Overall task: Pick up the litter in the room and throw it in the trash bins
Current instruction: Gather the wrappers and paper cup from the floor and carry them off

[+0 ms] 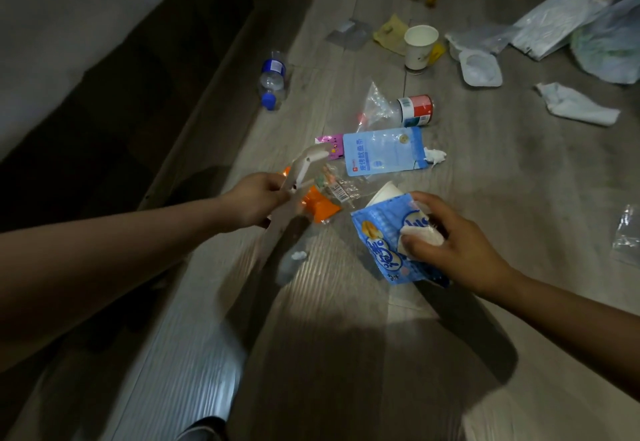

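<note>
Early in the job, by my reading; no trash bin is in view and most of the litter lies on the floor (485, 170). The left hand (256, 200) has its fingers curled round a pale folded card piece (299, 170); whether it also holds the orange wrapper (320, 208) just beside it I cannot tell. The right hand (457, 245) pinches a white tissue wad (424, 234) against a blue snack wrapper (377, 236), thumb and fingers bent round both. Left to gather: a light-blue pouch (384, 155) mid-floor, a red-labelled can (415, 110) on its side, and plastic bags (554, 25) toward the far right corner. A capped water bottle (272, 82) lies near the floor's left edge, seemingly near empty; the paper cup (420, 46) stands upright, its contents indiscernible; a white plastic tub (479, 68) looks emptied.
</note>
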Available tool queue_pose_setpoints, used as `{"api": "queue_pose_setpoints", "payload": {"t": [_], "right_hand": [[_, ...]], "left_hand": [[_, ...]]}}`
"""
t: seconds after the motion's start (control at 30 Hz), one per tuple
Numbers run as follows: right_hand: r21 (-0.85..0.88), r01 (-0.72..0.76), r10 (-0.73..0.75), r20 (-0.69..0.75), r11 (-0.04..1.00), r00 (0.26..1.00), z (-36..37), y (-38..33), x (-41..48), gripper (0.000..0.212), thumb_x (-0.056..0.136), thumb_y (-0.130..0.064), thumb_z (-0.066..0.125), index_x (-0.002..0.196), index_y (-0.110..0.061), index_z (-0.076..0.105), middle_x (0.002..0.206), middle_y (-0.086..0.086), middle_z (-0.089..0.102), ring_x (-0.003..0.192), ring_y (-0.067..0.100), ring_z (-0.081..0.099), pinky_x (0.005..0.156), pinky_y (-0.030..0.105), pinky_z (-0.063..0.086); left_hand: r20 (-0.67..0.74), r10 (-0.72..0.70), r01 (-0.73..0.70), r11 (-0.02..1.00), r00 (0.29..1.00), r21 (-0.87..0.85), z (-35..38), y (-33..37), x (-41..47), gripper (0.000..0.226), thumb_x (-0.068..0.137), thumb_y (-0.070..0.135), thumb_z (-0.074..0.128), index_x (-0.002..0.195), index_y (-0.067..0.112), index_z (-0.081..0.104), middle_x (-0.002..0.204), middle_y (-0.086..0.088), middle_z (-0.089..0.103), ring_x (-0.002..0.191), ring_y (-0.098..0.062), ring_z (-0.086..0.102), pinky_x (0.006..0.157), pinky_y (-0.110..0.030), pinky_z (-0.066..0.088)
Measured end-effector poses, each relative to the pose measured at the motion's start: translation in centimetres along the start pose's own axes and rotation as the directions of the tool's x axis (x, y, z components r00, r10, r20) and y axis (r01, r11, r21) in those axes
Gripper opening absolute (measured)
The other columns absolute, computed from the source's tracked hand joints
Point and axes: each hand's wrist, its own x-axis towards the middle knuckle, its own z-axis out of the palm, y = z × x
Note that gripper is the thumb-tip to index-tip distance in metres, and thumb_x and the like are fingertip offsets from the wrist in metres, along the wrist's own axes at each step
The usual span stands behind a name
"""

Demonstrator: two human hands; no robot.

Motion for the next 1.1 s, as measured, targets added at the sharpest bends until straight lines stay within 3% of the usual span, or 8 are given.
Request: {"api": "queue_pose_setpoints", "payload": {"t": [0.17,0.23,0.33,0.5,0.6,0.73,1.0,1.1], "right_hand": [[-0.015,0.014,-0.014,0.006,1.000,1.000,-0.2,-0.2,0.0,0.052,0.082,-0.037,0.070,0.123,-0.056,0.044,0.103,-0.024,0.068,0.086,-0.002,0.068,0.065,0.010,0.051],[-0.015,0.014,-0.014,0.000,1.000,1.000,-0.3,-0.1,-0.1,0.053,0.082,-0.033,0.072,0.120,-0.057,0.045,0.102,-0.025,0.068,0.086,-0.003,0.068,0.065,0.008,0.049],[-0.011,0.002,-0.002,-0.002,1.000,1.000,-0.3,-0.2,-0.3,0.051,0.076,-0.044,0.069,0.119,-0.058,0.044,0.101,-0.025,0.067,0.086,-0.004,0.067,0.064,0.008,0.050],[-0.011,-0.015,0.015,0.006,1.000,1.000,-0.6,0.7,-0.7,0.051,0.081,-0.036,0.070,0.121,-0.057,0.044,0.104,-0.024,0.067,0.088,0.000,0.069,0.066,0.012,0.053],[-0.020,-0.046,0.046,0.002,0.999,0.999,-0.8,1.0,-0.8,0.052,0.078,-0.042,0.069,0.121,-0.057,0.043,0.104,-0.026,0.067,0.087,-0.002,0.068,0.066,0.011,0.052],[-0.033,-0.065,0.065,-0.007,0.997,0.998,-0.9,1.3,-0.7,0.052,0.079,-0.044,0.069,0.120,-0.060,0.042,0.102,-0.027,0.067,0.086,-0.002,0.068,0.066,0.011,0.052],[-0.019,-0.086,0.085,-0.035,0.996,0.996,-1.9,0.4,-1.1,0.053,0.083,-0.034,0.070,0.123,-0.055,0.042,0.103,-0.026,0.067,0.087,0.000,0.069,0.066,0.014,0.054],[-0.012,-0.089,0.088,-0.060,0.996,0.994,-3.5,-1.0,-0.3,0.054,0.082,-0.036,0.070,0.124,-0.054,0.043,0.104,-0.024,0.067,0.088,0.001,0.069,0.069,0.016,0.055]], "left_hand": [[-0.171,-0.030,0.010,0.993,0.985,-0.119,-0.6,0.3,0.2,0.010,0.096,0.030,0.049,0.105,0.026,0.051,0.092,0.010,0.057,0.079,-0.006,0.058,0.055,-0.020,0.048],[-0.070,-0.141,0.130,0.980,0.988,-0.148,-0.5,-0.1,-0.1,0.009,0.095,0.026,0.052,0.102,0.021,0.050,0.096,0.001,0.061,0.082,-0.012,0.062,0.057,-0.023,0.051],[0.093,-0.227,0.235,0.967,0.969,-0.095,0.5,-1.6,-0.4,0.019,0.093,0.022,0.056,0.109,0.014,0.052,0.105,-0.009,0.063,0.089,-0.022,0.065,0.067,-0.029,0.055],[0.078,-0.170,0.174,0.984,0.982,-0.046,1.5,-2.4,-0.2,0.024,0.091,0.028,0.058,0.112,0.017,0.053,0.106,-0.005,0.064,0.089,-0.018,0.066,0.065,-0.024,0.055],[0.071,-0.129,0.129,0.992,0.989,-0.007,1.7,-2.0,0.0,0.030,0.091,0.033,0.058,0.115,0.014,0.056,0.107,-0.006,0.066,0.091,-0.020,0.068,0.067,-0.025,0.056],[0.023,-0.065,0.064,0.997,0.998,0.036,2.5,-1.3,-0.1,0.018,0.091,0.033,0.057,0.106,0.021,0.059,0.101,0.004,0.066,0.084,-0.009,0.066,0.068,-0.021,0.054],[-0.016,0.055,-0.049,0.966,0.998,0.252,3.4,1.1,-0.6,0.027,0.092,0.027,0.057,0.109,0.009,0.065,0.107,-0.006,0.068,0.092,-0.020,0.066,0.084,-0.035,0.056],[-0.018,0.105,-0.098,0.966,0.994,0.240,2.7,2.9,-0.1,0.025,0.091,0.028,0.059,0.108,0.011,0.065,0.106,-0.003,0.068,0.089,-0.016,0.067,0.079,-0.028,0.055]]}}
